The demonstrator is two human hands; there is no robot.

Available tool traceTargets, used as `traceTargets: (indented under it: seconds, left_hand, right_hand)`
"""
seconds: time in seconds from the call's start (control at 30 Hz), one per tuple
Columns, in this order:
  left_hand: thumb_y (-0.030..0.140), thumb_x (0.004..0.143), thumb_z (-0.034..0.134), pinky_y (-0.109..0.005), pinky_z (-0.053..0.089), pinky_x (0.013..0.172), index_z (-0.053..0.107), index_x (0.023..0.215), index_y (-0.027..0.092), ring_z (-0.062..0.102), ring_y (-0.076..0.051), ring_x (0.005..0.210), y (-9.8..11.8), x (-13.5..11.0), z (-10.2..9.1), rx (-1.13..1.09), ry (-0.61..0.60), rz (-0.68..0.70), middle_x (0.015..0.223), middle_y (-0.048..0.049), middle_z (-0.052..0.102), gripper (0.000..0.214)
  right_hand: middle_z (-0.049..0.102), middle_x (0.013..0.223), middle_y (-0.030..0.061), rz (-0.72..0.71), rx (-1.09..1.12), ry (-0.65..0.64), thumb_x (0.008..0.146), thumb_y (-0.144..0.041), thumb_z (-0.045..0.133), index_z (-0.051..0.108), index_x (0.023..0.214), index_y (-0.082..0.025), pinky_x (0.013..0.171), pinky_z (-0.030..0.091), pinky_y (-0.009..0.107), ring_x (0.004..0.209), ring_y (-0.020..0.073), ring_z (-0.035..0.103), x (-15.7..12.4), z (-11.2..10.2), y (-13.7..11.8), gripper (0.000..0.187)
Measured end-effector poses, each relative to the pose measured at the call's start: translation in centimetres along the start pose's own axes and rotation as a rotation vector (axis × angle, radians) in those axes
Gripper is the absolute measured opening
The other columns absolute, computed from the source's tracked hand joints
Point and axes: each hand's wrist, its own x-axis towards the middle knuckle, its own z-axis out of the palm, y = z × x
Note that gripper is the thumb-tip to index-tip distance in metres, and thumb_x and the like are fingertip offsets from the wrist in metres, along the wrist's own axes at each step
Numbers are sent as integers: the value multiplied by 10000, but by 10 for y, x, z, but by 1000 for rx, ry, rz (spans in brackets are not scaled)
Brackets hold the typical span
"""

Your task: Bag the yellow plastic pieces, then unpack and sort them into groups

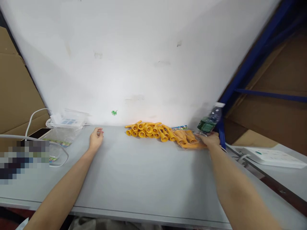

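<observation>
- Bottle [212, 118] with a white cap and green label stands just beside my right hand [211, 139], at the far right of the table, and appears to lean rightward.
- Phone-like slab [43, 132], dark-faced, lies at the left; a white cable [11, 136] loops across that side, well apart from my left hand [96, 138].
- My left fingers are loosely curled near the back of the table, with nothing visible in them.
- My right hand reaches to the right end of a clear bag [189, 142]; blur and angle hide my fingers, so I cannot tell how far they close or whether they grip it.
- The grey table [144, 179] runs back to a scuffed white wall [131, 57] bearing a small green sticker [114, 112].
- Cardboard [16, 83] rises at my left; a blue metal frame [254, 54] slants up at my right, with a white power strip [275, 157] below it.
- Yellow horn-shaped pieces [148, 129] lie heaped against the wall between my hands, most with flared mouths facing me.
- More such yellow pieces are inside the clear bag, at the heap's right end.
- Another clear bag, a flat one [62, 135] with a printed strip, lies at the left before a white box [72, 121]; I cannot make out its contents.
</observation>
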Motion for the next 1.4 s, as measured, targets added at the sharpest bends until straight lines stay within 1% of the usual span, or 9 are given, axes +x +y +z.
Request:
traceTargets:
  seconds: [0.2,0.3,0.47,0.63,0.73,1.0,1.17,1.3,1.4]
  left_hand:
    - [143,740,456,-234,461,598,569,926,186,580,-112,580,2,0,0,9,0,-1,828,-24,648,222]
    - [139,740,453,-239,460,606,569,926,187,581,-116,589,2,-1,1,5,-10,7,825,-21,644,225]
    - [133,751,446,-244,460,608,568,943,182,586,-124,611,3,-2,2,17,-31,27,842,-30,644,233]
    - [134,767,440,-239,471,622,566,944,190,590,-120,620,4,-4,2,35,-33,40,859,-29,649,224]
    - [132,767,439,-245,476,641,568,940,188,591,-121,617,4,-4,2,44,-29,48,857,-29,652,224]
    - [124,772,437,-260,490,688,579,934,193,592,-121,617,5,-5,2,66,-37,64,832,-19,662,226]
    - [114,766,440,-266,493,697,585,922,192,593,-127,626,6,-5,2,69,-44,50,818,-19,659,227]
    - [108,779,439,-293,503,761,582,896,197,610,-149,690,6,-6,2,96,-36,55,806,-24,649,205]
    - [74,748,456,-343,483,896,582,891,198,631,-197,890,9,-4,0,177,24,101,895,-59,651,228]
  right_hand:
    - [562,1203,347,216,130,-138,722,-350,720,530,1184,-78,911,365,581,1183,444,508,-15,-13,-21,568]
    - [503,1248,383,230,98,-11,749,-308,690,461,1269,-23,956,352,565,1233,439,467,-26,-24,-29,636]
    - [535,1232,300,-141,44,273,859,-239,480,535,1178,-22,1042,304,498,1208,366,471,-56,-30,-49,389]
    - [678,1110,158,-604,-134,-254,897,-265,429,627,1110,-117,1114,160,583,1072,297,597,-94,-8,-89,325]
    - [714,1049,148,-582,-275,-424,892,-201,403,683,1039,-153,1085,208,625,1059,312,628,-106,6,-110,319]
    - [730,1051,130,-464,-214,-555,793,-80,429,721,1040,-148,890,481,321,1030,244,657,-102,13,-127,388]
    - [677,1182,162,-404,-93,-500,828,-92,382,640,1206,-98,940,458,328,1097,243,623,-112,8,-133,458]
    - [600,1266,208,-352,316,-201,871,-183,350,585,1235,-59,1032,399,410,1194,271,543,-135,3,-144,451]
    - [590,1256,189,-512,540,-58,881,-226,344,572,1217,-103,1055,378,455,1205,265,518,-161,3,-148,424]
